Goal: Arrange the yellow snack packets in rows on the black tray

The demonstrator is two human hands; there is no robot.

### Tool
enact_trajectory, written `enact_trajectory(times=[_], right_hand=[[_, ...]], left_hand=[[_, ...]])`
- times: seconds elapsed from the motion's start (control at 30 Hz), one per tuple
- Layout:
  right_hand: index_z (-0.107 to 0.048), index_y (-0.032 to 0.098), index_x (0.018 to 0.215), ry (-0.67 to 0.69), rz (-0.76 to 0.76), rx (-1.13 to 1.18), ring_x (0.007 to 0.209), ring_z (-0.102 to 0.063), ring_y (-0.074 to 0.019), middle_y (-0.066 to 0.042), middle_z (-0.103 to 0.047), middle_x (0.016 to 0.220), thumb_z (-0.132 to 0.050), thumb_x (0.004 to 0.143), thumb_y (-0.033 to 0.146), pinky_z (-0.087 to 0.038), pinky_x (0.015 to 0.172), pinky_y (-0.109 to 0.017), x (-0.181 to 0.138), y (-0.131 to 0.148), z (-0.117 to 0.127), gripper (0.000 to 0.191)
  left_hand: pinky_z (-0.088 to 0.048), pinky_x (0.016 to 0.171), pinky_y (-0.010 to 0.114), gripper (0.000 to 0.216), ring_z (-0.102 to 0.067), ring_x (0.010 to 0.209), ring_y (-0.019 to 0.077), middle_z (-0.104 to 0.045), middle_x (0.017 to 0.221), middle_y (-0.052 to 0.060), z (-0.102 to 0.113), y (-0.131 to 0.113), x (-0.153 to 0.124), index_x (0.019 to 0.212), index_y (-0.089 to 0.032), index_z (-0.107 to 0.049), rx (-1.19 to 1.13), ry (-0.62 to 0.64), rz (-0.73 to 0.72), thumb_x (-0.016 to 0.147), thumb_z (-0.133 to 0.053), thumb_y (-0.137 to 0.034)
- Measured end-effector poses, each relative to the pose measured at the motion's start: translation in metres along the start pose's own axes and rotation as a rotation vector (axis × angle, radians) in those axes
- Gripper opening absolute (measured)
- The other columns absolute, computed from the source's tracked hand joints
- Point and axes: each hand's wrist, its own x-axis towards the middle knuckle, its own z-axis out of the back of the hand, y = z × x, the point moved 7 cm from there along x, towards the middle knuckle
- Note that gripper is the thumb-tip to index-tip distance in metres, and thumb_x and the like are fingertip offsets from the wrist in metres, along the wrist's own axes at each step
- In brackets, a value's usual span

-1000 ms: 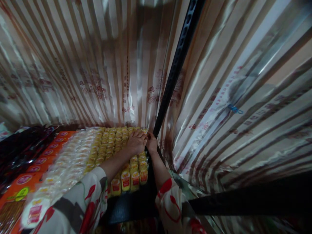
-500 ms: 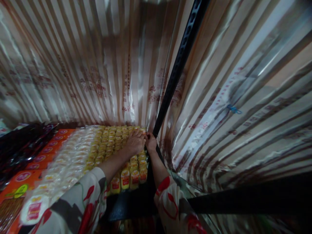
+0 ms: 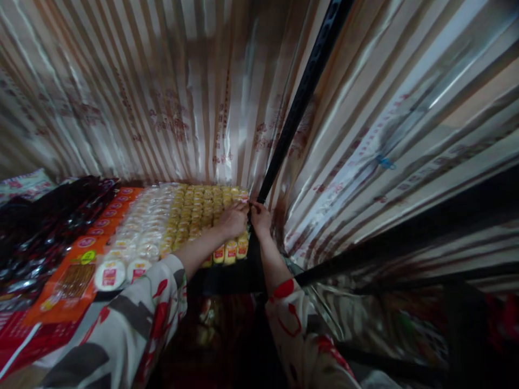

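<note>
Rows of small yellow wrapped snack packets [image 3: 194, 208] with red labels stand on a dark shelf [image 3: 227, 278]. My left hand [image 3: 234, 219] is over the right-hand end of these rows, its fingers curled and close together at a packet near the back corner. Whatever its fingertips grip is hidden. Close beside it, at the right edge of the rows, my right hand [image 3: 260, 218] has thumb and fingers pinched together near the black post. What lies in that pinch is too small and dim to name. The two hands' fingertips almost meet.
Left of the yellow packets are clear-wrapped round white packets [image 3: 110, 275], orange snack bags [image 3: 77, 270] and dark shiny packages [image 3: 48, 232]. A slanted black perforated post [image 3: 298, 108] rises by my right hand. Pleated printed plastic sheeting [image 3: 170, 92] hangs behind, with a blue tie [image 3: 384, 161].
The view has shifted, so the shelf appears higher and smaller, with more of its front showing. My left hand has gone from lying flatter over the packets to more curled; both hands stay at the back-right corner.
</note>
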Motion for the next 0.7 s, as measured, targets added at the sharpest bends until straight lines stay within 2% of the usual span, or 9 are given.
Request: enact_trajectory(times=[0.13, 0.3, 0.4, 0.47, 0.6, 0.7], right_hand=[[-0.063, 0.015, 0.100, -0.001, 0.008, 0.109, 0.091, -0.061, -0.0188, -0.009, -0.067, 0.100, -0.043, 0.080, 0.025, -0.045, 0.087, -0.033, -0.048, 0.008, 0.020, 0.030], [-0.061, 0.017, 0.101, 0.000, 0.041, 0.244, 0.088, -0.062, -0.0159, -0.007, -0.066, 0.097, -0.038, 0.086, 0.028, -0.049, 0.083, -0.031, -0.136, 0.018, 0.048, 0.030], [-0.059, 0.019, 0.107, -0.017, 0.054, 0.227, 0.089, -0.062, -0.0161, -0.007, -0.064, 0.102, -0.038, 0.087, 0.029, -0.050, 0.082, -0.032, -0.172, 0.022, 0.063, 0.031], [-0.059, 0.020, 0.108, 0.020, 0.067, 0.213, 0.093, -0.061, -0.0163, -0.007, -0.063, 0.106, -0.038, 0.087, 0.028, -0.049, 0.084, -0.033, -0.179, 0.023, 0.063, 0.031], [-0.063, 0.018, 0.092, 0.010, 0.135, 0.213, 0.100, -0.058, -0.0177, -0.008, -0.063, 0.102, -0.044, 0.083, 0.027, -0.044, 0.094, -0.036, -0.164, 0.020, 0.054, 0.023], [-0.061, 0.017, 0.090, -0.015, 0.040, 0.299, 0.092, -0.060, -0.0173, -0.009, -0.062, 0.099, -0.046, 0.082, 0.031, -0.048, 0.086, -0.035, -0.150, 0.007, 0.047, 0.022]], left_hand=[[-0.040, 0.100, 0.031, 0.033, -0.052, 0.112, 0.0180, -0.058, 0.118, 0.009, 0.000, -0.026, -0.040, 0.109, -0.013, -0.057, -0.138, -0.005, -0.036, 0.083, -0.037, -0.011], [-0.041, 0.100, 0.030, 0.032, -0.051, 0.113, 0.0163, -0.058, 0.116, 0.009, 0.003, -0.059, -0.111, 0.109, -0.013, -0.055, -0.306, -0.018, -0.078, 0.087, -0.033, -0.012], [-0.044, 0.096, 0.030, 0.034, -0.054, 0.110, 0.0156, -0.059, 0.115, 0.006, -0.003, -0.070, -0.149, 0.115, -0.018, -0.052, -0.391, 0.029, -0.065, 0.088, -0.033, -0.014], [-0.044, 0.097, 0.031, 0.037, -0.053, 0.112, 0.0164, -0.057, 0.119, 0.007, -0.011, -0.071, -0.164, 0.121, -0.019, -0.047, -0.414, 0.048, -0.030, 0.087, -0.034, -0.014], [-0.039, 0.104, 0.035, 0.043, -0.045, 0.122, 0.0186, -0.052, 0.128, 0.012, -0.027, -0.060, -0.172, 0.125, -0.013, -0.044, -0.390, 0.019, 0.031, 0.083, -0.035, -0.012], [-0.039, 0.104, 0.034, 0.044, -0.046, 0.121, 0.0169, -0.053, 0.127, 0.011, -0.031, -0.053, -0.167, 0.125, -0.013, -0.045, -0.389, -0.010, 0.026, 0.082, -0.034, -0.010]])
